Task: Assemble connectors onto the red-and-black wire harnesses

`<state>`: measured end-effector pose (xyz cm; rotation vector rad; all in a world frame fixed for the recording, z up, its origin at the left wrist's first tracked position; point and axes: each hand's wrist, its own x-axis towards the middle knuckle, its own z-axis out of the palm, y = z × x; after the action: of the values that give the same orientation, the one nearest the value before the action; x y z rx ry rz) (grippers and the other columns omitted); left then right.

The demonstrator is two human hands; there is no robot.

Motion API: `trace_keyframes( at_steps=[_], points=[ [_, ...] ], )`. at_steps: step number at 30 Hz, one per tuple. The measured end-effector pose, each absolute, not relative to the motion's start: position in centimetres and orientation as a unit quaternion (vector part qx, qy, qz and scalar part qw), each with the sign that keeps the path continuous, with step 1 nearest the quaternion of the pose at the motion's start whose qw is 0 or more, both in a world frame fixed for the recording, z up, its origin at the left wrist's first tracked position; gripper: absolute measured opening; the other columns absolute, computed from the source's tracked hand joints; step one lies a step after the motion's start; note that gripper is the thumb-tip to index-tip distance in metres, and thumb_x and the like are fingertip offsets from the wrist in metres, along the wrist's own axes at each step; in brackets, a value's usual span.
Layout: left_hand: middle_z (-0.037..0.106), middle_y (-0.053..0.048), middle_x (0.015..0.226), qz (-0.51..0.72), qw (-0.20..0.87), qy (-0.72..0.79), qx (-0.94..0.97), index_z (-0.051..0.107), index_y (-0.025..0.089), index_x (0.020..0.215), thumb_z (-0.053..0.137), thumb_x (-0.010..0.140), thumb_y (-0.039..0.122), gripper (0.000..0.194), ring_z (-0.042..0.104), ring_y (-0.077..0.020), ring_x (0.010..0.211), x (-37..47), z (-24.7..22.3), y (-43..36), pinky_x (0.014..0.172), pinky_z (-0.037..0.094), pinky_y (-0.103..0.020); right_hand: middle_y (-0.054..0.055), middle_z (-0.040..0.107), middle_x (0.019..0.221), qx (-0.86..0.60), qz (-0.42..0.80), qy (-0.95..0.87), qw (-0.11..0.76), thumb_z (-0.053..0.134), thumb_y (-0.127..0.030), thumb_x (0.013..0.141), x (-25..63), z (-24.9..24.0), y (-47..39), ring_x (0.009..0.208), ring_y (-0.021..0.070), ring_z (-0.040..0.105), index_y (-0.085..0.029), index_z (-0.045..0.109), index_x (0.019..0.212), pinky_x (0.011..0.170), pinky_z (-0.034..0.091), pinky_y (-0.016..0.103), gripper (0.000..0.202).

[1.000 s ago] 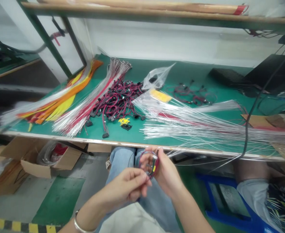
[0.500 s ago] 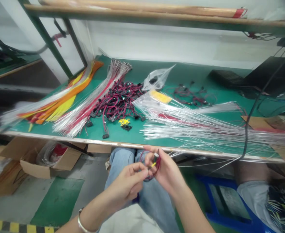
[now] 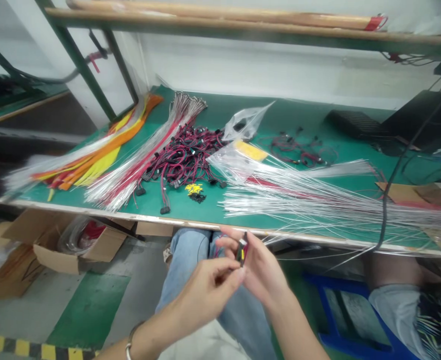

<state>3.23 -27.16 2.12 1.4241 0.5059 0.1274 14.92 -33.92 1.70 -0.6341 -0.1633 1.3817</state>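
Observation:
Over my lap, my left hand point(image 3: 215, 285) pinches at the lower end of a small black connector with a yellow piece point(image 3: 242, 253). My right hand point(image 3: 265, 270) holds the same connector and its dark red wires from the other side, palm turned inward. On the green table lie a small group of yellow pieces point(image 3: 194, 189) and a group of black pieces point(image 3: 197, 198). Behind them spreads a heap of red-and-black wires with black connectors point(image 3: 183, 155).
Bundles of white and red wires point(image 3: 141, 155), orange and yellow wires point(image 3: 108, 150) and long white wires point(image 3: 299, 195) cover the table point(image 3: 290, 117). A black cable point(image 3: 385, 200) hangs at right. Cardboard box point(image 3: 59, 255) below left; a person's leg point(image 3: 393, 270) at right.
My left hand has moved right and slightly down, closer to my right palm. The yellow piece now stands more upright beside the connector. The view has shifted slightly.

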Motion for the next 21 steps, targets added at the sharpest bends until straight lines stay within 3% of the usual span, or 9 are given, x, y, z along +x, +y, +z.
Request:
trace_keyframes(
  at_steps=[3,5,7,10,17,21],
  points=[
    [0.056,-0.003,0.071,0.071,0.707,0.242,0.66,0.058,0.012,0.083,0.035,0.09,0.046,0.042,0.052,-0.0114,0.063,3.0,2.6,-26.4,0.056,0.04,-0.022,0.012,0.063,0.101,-0.271,0.639,-0.068,0.717,0.052,-0.037,0.083,14.9,1.9,-33.9,0.068,0.0112,0.051,-0.011,0.065,0.107,0.062,0.042,0.022,0.038],
    [0.06,-0.004,0.077,0.094,0.687,0.266,0.67,0.058,0.013,0.09,0.037,0.09,0.042,0.036,0.055,-0.0125,0.064,3.2,3.0,-25.7,0.057,0.044,-0.023,0.009,0.063,0.092,-0.257,0.653,-0.06,0.71,0.054,-0.034,0.081,14.9,2.0,-33.9,0.069,0.0121,0.051,-0.011,0.065,0.106,0.064,0.043,0.023,0.036],
    [0.06,-0.004,0.076,0.109,0.627,0.268,0.724,0.06,0.014,0.09,0.045,0.087,0.035,0.026,0.054,-0.0121,0.062,3.7,3.3,-25.1,0.057,0.044,-0.022,0.008,0.064,0.087,-0.252,0.657,-0.05,0.709,0.054,-0.03,0.081,14.8,2.1,-33.9,0.069,0.0112,0.051,-0.011,0.067,0.103,0.066,0.043,0.022,0.032],
    [0.06,-0.004,0.08,0.129,0.546,0.227,0.796,0.066,0.015,0.082,0.054,0.082,0.024,0.015,0.054,-0.0135,0.073,4.5,3.2,-24.7,0.067,0.042,-0.022,0.009,0.063,0.103,-0.264,0.645,-0.045,0.716,0.053,-0.026,0.081,14.6,2.1,-33.9,0.083,0.0135,0.054,-0.012,0.069,0.099,0.076,0.043,0.023,0.028],
    [0.054,-0.003,0.082,0.158,0.527,0.216,0.806,0.058,0.016,0.069,0.05,0.084,0.023,0.018,0.052,-0.014,0.082,4.4,2.9,-24.5,0.073,0.039,-0.024,0.011,0.058,0.117,-0.262,0.657,-0.032,0.706,0.051,-0.032,0.084,14.8,2.1,-33.9,0.098,0.0196,0.054,-0.01,0.064,0.111,0.082,0.044,0.028,0.037],
    [0.056,-0.001,0.086,0.148,0.478,0.197,0.843,0.055,0.017,0.075,0.055,0.077,0.015,0.002,0.049,-0.0144,0.085,3.9,3.4,-24.8,0.074,0.038,-0.025,0.008,0.053,0.125,-0.256,0.652,-0.045,0.712,0.045,-0.031,0.088,14.6,2.0,-34.0,0.098,0.0172,0.054,-0.011,0.062,0.113,0.084,0.043,0.028,0.036]
  ],
)
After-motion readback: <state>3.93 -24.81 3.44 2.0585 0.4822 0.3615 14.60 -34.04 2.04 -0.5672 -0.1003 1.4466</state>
